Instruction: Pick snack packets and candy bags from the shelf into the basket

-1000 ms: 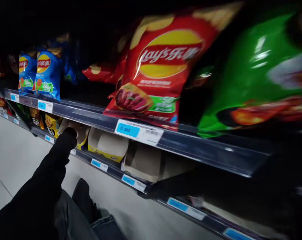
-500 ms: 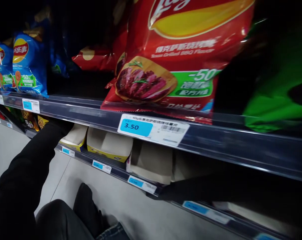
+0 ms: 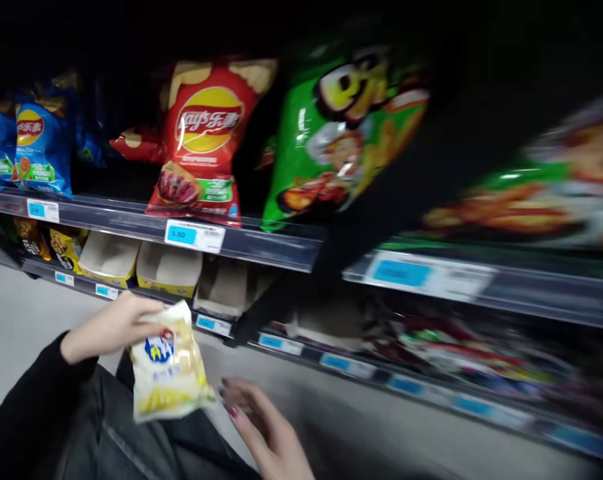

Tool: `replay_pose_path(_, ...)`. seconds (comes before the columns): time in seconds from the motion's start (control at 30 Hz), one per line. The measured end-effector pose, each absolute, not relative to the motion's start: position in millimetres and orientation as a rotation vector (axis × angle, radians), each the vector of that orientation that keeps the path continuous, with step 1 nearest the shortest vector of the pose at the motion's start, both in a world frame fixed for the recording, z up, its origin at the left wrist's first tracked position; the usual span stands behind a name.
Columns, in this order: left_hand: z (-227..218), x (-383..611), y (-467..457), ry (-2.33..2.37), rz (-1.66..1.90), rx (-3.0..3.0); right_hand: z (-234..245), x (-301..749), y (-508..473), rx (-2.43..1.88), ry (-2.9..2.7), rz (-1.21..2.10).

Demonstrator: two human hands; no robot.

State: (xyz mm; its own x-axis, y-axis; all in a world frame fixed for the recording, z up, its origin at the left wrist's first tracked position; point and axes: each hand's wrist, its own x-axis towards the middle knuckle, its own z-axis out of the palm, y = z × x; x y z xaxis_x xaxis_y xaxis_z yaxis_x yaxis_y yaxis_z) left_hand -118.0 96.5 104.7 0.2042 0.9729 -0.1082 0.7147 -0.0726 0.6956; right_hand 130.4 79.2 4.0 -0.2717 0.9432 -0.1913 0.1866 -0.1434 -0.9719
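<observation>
My left hand grips the top of a small pale yellow snack packet with a blue and white logo, held above my knees in front of the low shelves. My right hand is below and to the right of the packet, fingers stretched out toward its lower corner, holding nothing. A black sleeve covers my left arm.
A red crisp bag, blue crisp bags and a green snack bag stand on the upper shelf with price tags. Open cardboard display boxes sit on the shelf below. More packets fill the blurred right shelves. Grey floor lies beneath.
My left arm has drawn back out of the lower shelf and now holds the yellow packet. My right hand has come into view. The view has pulled back and swung right.
</observation>
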Motion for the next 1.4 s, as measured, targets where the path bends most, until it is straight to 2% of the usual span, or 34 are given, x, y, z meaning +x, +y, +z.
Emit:
replay_pose_path(0.1, 93, -70, 76, 1.349, 0.573, 1.72, 43, 116, 87, -1.043, -1.497, 1.685)
replay_pose_path(0.17, 79, -47, 74, 1.342, 0.792, 1.535, 54, 116, 94, -1.021, -1.406, 1.777)
replay_pose_path(0.23, 61, -29, 73, 1.341, 1.114, 1.24, 53, 122, 99, -1.058, -1.259, 1.733)
replay_pose_path(0.3, 42, -15, 69, 1.139, 1.291, 0.945, 43, 131, 100, -1.107, -1.077, 1.613)
replay_pose_path(0.4, 21, 3, 56, 0.845, 1.042, 0.792, 27, 144, 96, -1.148, -0.871, 1.498)
replay_pose_path(0.63, 15, 21, 43, 1.034, 0.833, 0.806, 32, 154, 92, -1.059, -0.699, 1.571)
replay_pose_path(0.97, 27, 9, 42, 1.14, 0.821, 0.836, 25, 161, 99, -1.13, -0.529, 1.615)
replay_pose_path(1.4, 30, 0, 40, 1.096, 0.777, 0.847, 29, 177, 101, -1.15, -0.86, 1.528)
